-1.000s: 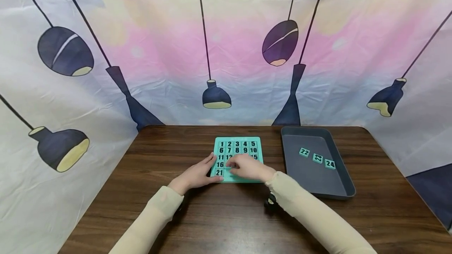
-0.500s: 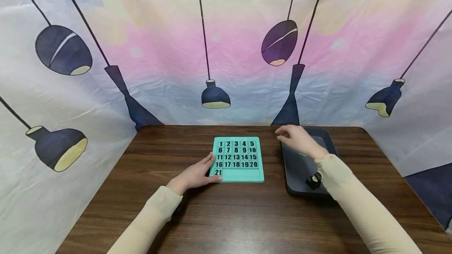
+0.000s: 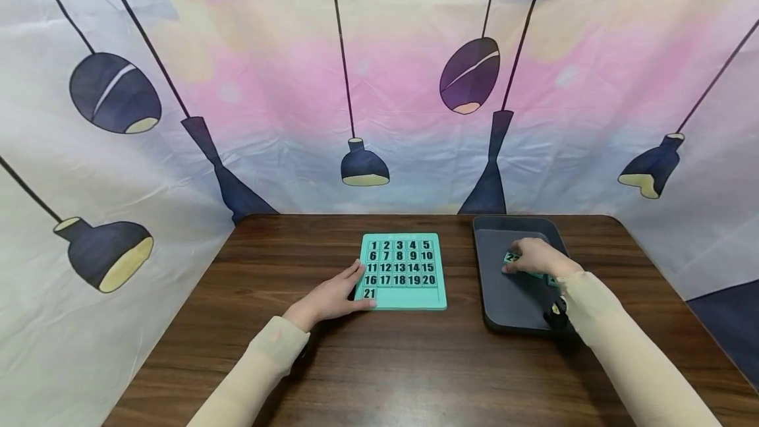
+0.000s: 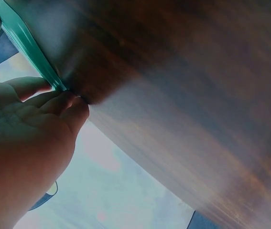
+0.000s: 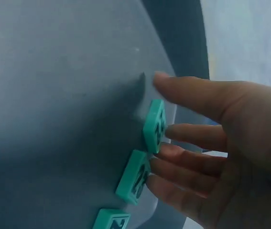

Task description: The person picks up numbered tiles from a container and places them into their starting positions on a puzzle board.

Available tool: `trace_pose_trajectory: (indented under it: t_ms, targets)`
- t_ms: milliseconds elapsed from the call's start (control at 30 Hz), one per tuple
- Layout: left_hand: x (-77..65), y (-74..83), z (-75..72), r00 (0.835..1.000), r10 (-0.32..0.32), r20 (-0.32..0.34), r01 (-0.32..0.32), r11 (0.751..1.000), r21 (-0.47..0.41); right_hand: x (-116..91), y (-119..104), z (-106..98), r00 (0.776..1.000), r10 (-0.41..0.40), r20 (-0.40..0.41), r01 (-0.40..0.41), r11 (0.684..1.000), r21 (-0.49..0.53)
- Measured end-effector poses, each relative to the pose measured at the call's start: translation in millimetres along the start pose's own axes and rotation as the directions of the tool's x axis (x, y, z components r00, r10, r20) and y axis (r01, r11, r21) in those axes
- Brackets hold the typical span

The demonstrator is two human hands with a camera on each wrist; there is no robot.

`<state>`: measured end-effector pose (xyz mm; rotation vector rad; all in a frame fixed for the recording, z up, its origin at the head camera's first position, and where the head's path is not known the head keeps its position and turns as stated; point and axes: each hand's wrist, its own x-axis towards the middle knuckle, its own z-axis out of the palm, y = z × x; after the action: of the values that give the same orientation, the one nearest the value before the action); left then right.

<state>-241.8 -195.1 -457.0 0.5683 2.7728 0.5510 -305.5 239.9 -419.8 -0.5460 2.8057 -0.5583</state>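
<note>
A turquoise number board (image 3: 409, 298) lies flat on the table, its tiles 1 to 21 in rows and the rest of the bottom row bare. My left hand (image 3: 332, 295) holds the board's near left corner, thumb on the front edge and fingers along the left side. Over the grey tray (image 3: 498, 312), my right hand (image 3: 539, 259) reaches down with thumb and fingers spread around the tile 22 (image 3: 510, 257). In the right wrist view, the thumb is apart from that tile (image 5: 154, 126). Fingers partly hide two more number tiles, one in the middle (image 5: 134, 176) and one lower (image 5: 111, 220).
The brown wooden table (image 3: 379, 374) extends in front of and around the board. The tray's raised rim stands to the right of the board. Behind the table hangs a cloth (image 3: 409, 84) printed with dark lamps.
My right hand has left the board and moved right into the tray, coming down at tile 22. Tiles 17 to 20 show uncovered. My left hand stays on the board.
</note>
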Motion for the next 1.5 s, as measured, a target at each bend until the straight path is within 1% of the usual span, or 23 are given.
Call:
trace_pose_trajectory:
  t_ms: [100,200,367,467,533,600,700,800,900,967,1100,1233,1400,1500]
  targets:
    - [-0.2,-0.4,0.7,1.000,0.002,-0.005,-0.002,1.000,0.002,-4,0,2,1.000,-0.005,0.002,0.005,1.000,0.012]
    - [0.2,-1.1,-0.3,1.000,0.004,-0.018,-0.004,1.000,0.005,-6,-1,3,0.999,-0.020,-0.029,0.020,1.000,0.009]
    - [0.9,-1.5,-0.7,1.000,0.007,-0.017,-0.007,1.000,0.003,-2,-2,5,0.998,-0.037,-0.046,0.037,0.999,-0.007]
    - [1.3,-1.7,0.5,1.000,0.013,-0.007,-0.013,1.000,0.004,1,-3,6,0.996,-0.067,-0.056,0.067,0.998,-0.008]
    - [1.4,-2.0,1.5,1.000,0.014,-0.004,-0.014,1.000,0.003,3,-7,5,0.992,-0.095,-0.083,0.095,0.995,-0.013]
    - [1.6,-2.6,2.0,1.000,0.012,-0.006,-0.012,1.000,0.004,4,-15,2,0.985,-0.128,-0.112,0.128,0.992,-0.010]
    - [1.6,-3.3,2.2,1.000,0.002,-0.013,-0.002,1.000,0.003,6,-35,-3,0.974,-0.173,-0.144,0.172,0.985,-0.019]
    - [1.3,-3.3,1.6,1.000,-0.005,-0.016,0.005,1.000,0.006,8,-58,-4,0.966,-0.216,-0.143,0.215,0.976,-0.018]
    - [0.7,-2.3,1.1,1.000,-0.004,-0.012,0.004,1.000,0.008,10,-80,0,0.959,-0.254,-0.126,0.254,0.967,-0.015]
    - [0.3,-1.4,0.9,1.000,-0.002,-0.010,0.002,1.000,0.010,11,-94,6,0.954,-0.278,-0.111,0.277,0.961,-0.019]
    - [-0.2,-1.4,0.2,1.000,-0.009,-0.009,0.009,1.000,0.013,15,-117,20,0.937,-0.340,-0.075,0.340,0.940,-0.017]
    - [-0.5,-1.2,-0.2,1.000,0.001,-0.014,-0.001,1.000,0.008,20,-137,36,0.925,-0.379,-0.027,0.378,0.925,-0.023]
    - [0.2,-0.5,0.4,1.000,0.006,-0.018,-0.006,1.000,0.011,27,-150,58,0.918,-0.395,0.019,0.395,0.916,-0.073]
    - [0.2,-0.4,0.7,1.000,0.003,-0.018,-0.003,1.000,0.011,32,-152,70,0.912,-0.409,0.028,0.410,0.909,-0.074]
